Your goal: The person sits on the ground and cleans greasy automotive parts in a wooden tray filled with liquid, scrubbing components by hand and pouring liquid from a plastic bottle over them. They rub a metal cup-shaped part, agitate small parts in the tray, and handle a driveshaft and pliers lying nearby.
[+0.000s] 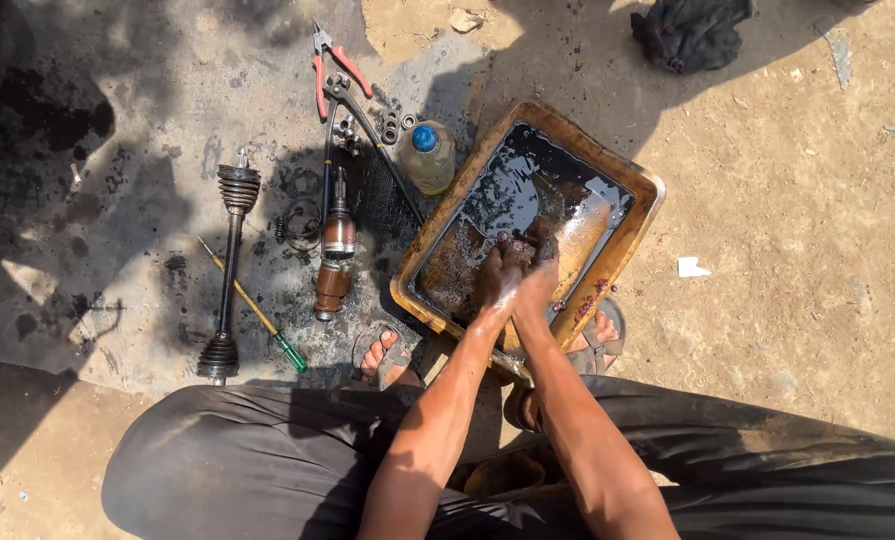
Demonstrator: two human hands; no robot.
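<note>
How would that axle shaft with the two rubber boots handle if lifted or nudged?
The axle shaft looks like solid metal, so probably stiff and heavy for its size. Being round, it may roll on the ground. Dark oily stains around it suggest a slippery grip.

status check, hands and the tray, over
Left hand and right hand pressed together over the metal tray, grimy, grip unclear. Dark oily liquid in tray. Drive shaft, pliers, bottle lie off left.
</note>
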